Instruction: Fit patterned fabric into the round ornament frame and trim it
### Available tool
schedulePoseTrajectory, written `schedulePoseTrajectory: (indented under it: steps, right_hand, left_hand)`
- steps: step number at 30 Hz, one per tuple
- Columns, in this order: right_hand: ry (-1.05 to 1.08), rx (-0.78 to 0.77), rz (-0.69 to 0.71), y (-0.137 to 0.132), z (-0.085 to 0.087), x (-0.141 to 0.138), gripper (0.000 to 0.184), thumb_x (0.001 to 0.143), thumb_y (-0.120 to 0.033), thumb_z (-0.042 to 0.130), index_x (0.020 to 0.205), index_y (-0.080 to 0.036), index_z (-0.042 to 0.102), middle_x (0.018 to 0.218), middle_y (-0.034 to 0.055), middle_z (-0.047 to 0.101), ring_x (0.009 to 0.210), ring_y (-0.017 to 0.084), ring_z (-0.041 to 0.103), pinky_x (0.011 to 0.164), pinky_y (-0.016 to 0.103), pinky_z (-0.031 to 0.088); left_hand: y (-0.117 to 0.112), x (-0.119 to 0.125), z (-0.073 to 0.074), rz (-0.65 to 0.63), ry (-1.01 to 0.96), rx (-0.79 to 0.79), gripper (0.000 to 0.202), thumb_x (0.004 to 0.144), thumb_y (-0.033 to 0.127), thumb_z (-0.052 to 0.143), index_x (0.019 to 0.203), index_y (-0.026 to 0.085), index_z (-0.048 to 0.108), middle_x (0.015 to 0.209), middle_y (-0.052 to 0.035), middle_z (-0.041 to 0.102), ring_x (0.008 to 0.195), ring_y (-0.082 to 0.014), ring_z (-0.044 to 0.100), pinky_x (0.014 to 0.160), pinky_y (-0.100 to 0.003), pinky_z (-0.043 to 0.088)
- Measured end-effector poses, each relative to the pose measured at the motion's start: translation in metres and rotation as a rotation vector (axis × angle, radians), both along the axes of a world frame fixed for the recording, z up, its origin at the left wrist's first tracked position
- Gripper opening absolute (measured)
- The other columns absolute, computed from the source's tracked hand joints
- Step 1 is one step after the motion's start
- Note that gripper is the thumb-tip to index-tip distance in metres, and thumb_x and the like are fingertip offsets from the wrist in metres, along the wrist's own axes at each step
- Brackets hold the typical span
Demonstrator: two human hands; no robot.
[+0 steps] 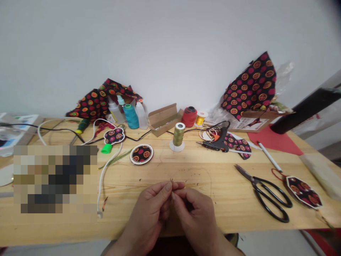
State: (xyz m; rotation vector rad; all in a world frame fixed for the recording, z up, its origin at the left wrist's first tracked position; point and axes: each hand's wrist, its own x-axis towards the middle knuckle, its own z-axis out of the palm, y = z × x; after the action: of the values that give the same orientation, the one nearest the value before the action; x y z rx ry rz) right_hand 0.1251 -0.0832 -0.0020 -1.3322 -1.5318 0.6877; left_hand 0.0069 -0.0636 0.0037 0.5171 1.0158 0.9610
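Observation:
My left hand [151, 209] and my right hand [193, 209] meet over the front edge of the wooden table [229, 199]. Both pinch a thin olive-green thread [171, 182] between thumb and forefinger, its short ends sticking up above the fingertips. An olive thread spool [178, 135] stands upright straight beyond the hands. A round disc covered in black fabric with red dots [141, 154] lies to the spool's left.
Black scissors [268, 193] and an octagonal fabric piece [303, 190] lie at the right. A black glue gun [217, 142], a white pen [269, 156], teal [131, 116], red [189, 116] and gold [200, 119] spools, bottles, patterned cloth [249, 87] and cardboard boxes line the back. A white cable [102, 177] runs left.

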Motion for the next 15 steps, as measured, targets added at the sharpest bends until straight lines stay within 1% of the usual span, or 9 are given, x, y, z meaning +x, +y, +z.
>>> schedulePoseTrajectory:
  steps: [5, 9, 11, 13, 14, 15]
  right_hand:
    - [-0.005, -0.023, 0.016, 0.001, 0.001, 0.0, 0.022, 0.083, -0.018, 0.052, 0.067, -0.016, 0.067, 0.058, 0.0014, 0.066, 0.051, 0.011, 0.058, 0.05, 0.019, 0.045]
    - [-0.044, -0.028, 0.047, -0.001, 0.002, 0.005, 0.019, 0.084, -0.018, 0.052, 0.073, -0.017, 0.068, 0.063, 0.0019, 0.067, 0.055, 0.012, 0.06, 0.053, 0.021, 0.046]
    - [-0.103, 0.047, 0.021, -0.001, 0.005, 0.011, 0.015, 0.084, -0.017, 0.054, 0.078, -0.018, 0.068, 0.068, 0.0031, 0.067, 0.06, 0.014, 0.061, 0.058, 0.024, 0.047]
    - [-0.144, 0.171, -0.045, 0.002, 0.01, 0.018, 0.01, 0.081, -0.016, 0.058, 0.083, -0.018, 0.068, 0.076, 0.0051, 0.067, 0.07, 0.016, 0.061, 0.065, 0.028, 0.049]
    - [-0.141, 0.21, -0.069, 0.005, 0.013, 0.022, 0.01, 0.08, -0.017, 0.061, 0.086, -0.018, 0.068, 0.081, 0.0059, 0.067, 0.075, 0.018, 0.061, 0.069, 0.03, 0.049]
    - [-0.118, 0.211, -0.074, 0.008, 0.016, 0.025, 0.012, 0.078, -0.017, 0.063, 0.089, -0.019, 0.068, 0.084, 0.0063, 0.067, 0.079, 0.019, 0.061, 0.072, 0.031, 0.049]
  left_hand:
    - [0.001, 0.0, -0.001, 0.0, -0.024, -0.003, 0.026, 0.071, 0.035, 0.073, 0.081, 0.011, 0.076, 0.044, 0.0085, 0.036, 0.043, -0.0039, 0.02, 0.04, -0.017, 0.015]
    - [-0.001, 0.0, -0.001, -0.003, -0.024, 0.005, 0.025, 0.072, 0.034, 0.073, 0.081, 0.011, 0.076, 0.046, 0.0082, 0.036, 0.044, -0.0043, 0.02, 0.041, -0.017, 0.015]
    - [-0.001, 0.0, -0.001, -0.01, -0.027, 0.022, 0.023, 0.073, 0.033, 0.072, 0.081, 0.012, 0.075, 0.047, 0.0089, 0.033, 0.044, -0.0048, 0.02, 0.041, -0.018, 0.015]
    - [-0.002, 0.0, 0.0, -0.021, -0.016, 0.042, 0.022, 0.075, 0.034, 0.07, 0.081, 0.013, 0.074, 0.046, 0.0099, 0.029, 0.044, -0.0054, 0.018, 0.041, -0.02, 0.014]
    - [-0.002, 0.0, 0.0, -0.027, -0.003, 0.053, 0.022, 0.075, 0.035, 0.069, 0.078, 0.013, 0.073, 0.046, 0.0103, 0.027, 0.044, -0.0058, 0.017, 0.041, -0.02, 0.013]
    - [-0.002, 0.0, 0.0, -0.036, 0.018, 0.066, 0.022, 0.076, 0.035, 0.069, 0.074, 0.014, 0.072, 0.046, 0.0103, 0.026, 0.044, -0.0061, 0.016, 0.041, -0.021, 0.013]
